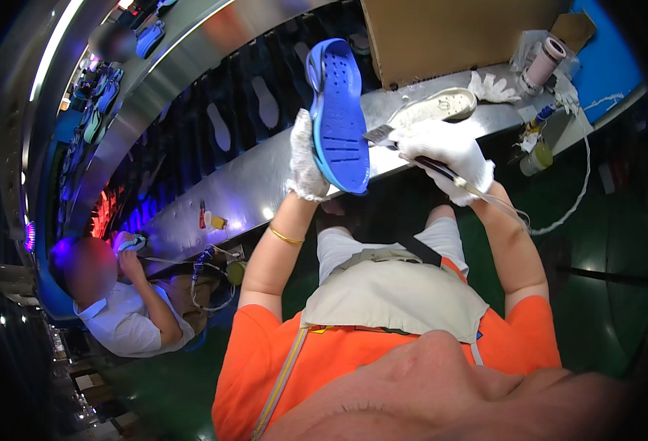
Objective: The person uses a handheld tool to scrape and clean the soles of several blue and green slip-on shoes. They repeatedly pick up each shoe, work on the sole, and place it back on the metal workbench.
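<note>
My left hand [306, 162], in a white glove, grips a blue shoe sole [341, 110] by its left edge and holds it upright over the metal ledge. Holes dot the sole's upper part, and grooves run across its lower half. In my gloved right hand [445, 158] is a brush [434, 167] with a dark handle and flat bristles. The bristle end points left, close to the sole's right edge; whether they touch I cannot tell. A thin pale tube runs from the brush's rear end past my right wrist. Just beyond my right hand lies a cream shoe [434, 108] on the ledge.
Behind the metal ledge [243, 158] runs a dark line carrying insoles [265, 101]. A cardboard box [449, 40] stands at the back. To the right are a spare white glove [493, 88], a pink tumbler [543, 65] and a hanging yellowish cup [535, 159]. A co-worker [133, 316] sits at left.
</note>
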`<state>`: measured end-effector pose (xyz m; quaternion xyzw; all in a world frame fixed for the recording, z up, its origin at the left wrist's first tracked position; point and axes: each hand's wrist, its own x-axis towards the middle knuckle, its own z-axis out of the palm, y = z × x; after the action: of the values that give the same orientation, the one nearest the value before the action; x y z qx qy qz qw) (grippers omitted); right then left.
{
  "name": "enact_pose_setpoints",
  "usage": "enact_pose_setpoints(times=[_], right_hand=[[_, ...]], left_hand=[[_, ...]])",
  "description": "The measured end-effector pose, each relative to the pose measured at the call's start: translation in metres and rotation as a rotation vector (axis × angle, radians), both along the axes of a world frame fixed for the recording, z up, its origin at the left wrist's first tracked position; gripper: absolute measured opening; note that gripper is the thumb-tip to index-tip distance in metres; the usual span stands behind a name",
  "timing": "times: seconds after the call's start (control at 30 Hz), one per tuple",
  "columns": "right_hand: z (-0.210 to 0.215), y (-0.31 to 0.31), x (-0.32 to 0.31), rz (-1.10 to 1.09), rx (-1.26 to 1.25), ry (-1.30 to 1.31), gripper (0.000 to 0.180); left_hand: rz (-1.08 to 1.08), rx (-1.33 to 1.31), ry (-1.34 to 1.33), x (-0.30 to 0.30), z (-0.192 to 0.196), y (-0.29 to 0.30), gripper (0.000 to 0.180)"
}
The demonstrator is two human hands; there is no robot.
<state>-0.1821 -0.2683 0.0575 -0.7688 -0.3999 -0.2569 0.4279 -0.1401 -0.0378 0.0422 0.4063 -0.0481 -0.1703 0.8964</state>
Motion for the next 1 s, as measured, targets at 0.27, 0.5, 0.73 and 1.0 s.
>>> enact_pose_setpoints(times=[0.27, 0.5, 0.73, 1.0], right_hand=[[0.002, -0.003, -0.019, -0.11, 0.303, 0.128, 0.021], [-0.009, 0.009, -0.014, -0.038, 0.328, 0.213, 0.019], [-0.014, 0.01, -0.005, -0.088, 0.295, 0.216, 0.022], [-0.007, 0.018, -0.006, -0.089, 0.081, -0.02, 0.016]], left_hand=[[-0.182, 0.017, -0.407, 0.125, 0.157, 0.014, 0.07], [0.682, 1.239, -0.606, 0.25, 0.217, 0.078, 0.059], [1.332, 2.373, -0.489, 0.228, 0.211, 0.154, 0.057], [0.84, 1.966, -0.305, 0.228, 0.215, 0.21, 0.069]])
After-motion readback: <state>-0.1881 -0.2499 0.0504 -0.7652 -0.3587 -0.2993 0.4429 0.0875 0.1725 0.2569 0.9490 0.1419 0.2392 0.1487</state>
